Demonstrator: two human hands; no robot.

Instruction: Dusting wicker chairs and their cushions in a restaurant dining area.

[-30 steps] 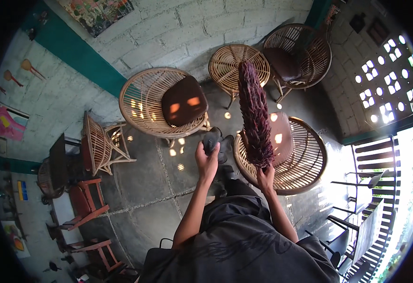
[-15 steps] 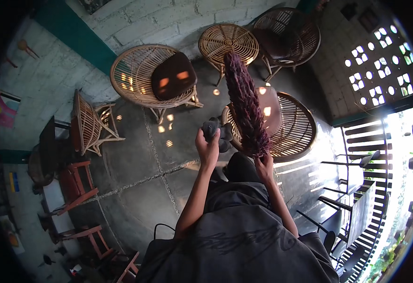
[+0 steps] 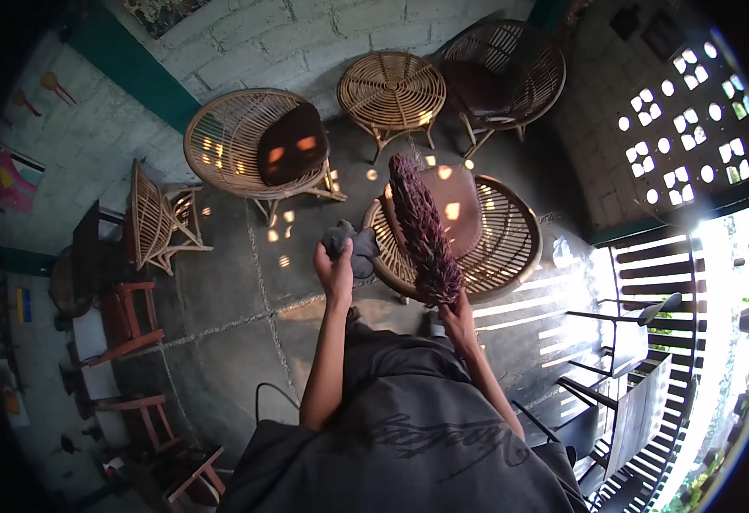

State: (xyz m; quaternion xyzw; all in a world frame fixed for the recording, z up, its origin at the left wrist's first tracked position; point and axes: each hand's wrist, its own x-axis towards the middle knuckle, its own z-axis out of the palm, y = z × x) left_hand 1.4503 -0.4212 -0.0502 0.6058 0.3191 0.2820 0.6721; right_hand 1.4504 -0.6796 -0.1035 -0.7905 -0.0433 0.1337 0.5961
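Note:
My right hand (image 3: 457, 323) is closed round the lower end of a long maroon, shaggy duster (image 3: 420, 224). Its fluffy head points up and away, passing in front of a round rattan chair (image 3: 518, 231) with a brown cushion (image 3: 462, 205). In my left hand (image 3: 335, 272) is a bunched dark grey cloth (image 3: 357, 250), with the thumb pressed over it. The cloth hangs near the left rim of that chair; whether they touch I cannot tell.
A second rattan chair (image 3: 221, 141) with a dark cushion stands by the wall. Beyond are a round rattan table (image 3: 392, 85) and another rattan chair (image 3: 511, 73). Red-brown wooden chairs (image 3: 126, 316) line the left; dark tables and chairs (image 3: 639, 393) stand right, beside a slatted railing.
My view has shifted, and the rattan chair with the brown cushion now lies more directly ahead. Both hands still hold the duster and the cloth; the duster's tip appears lower.

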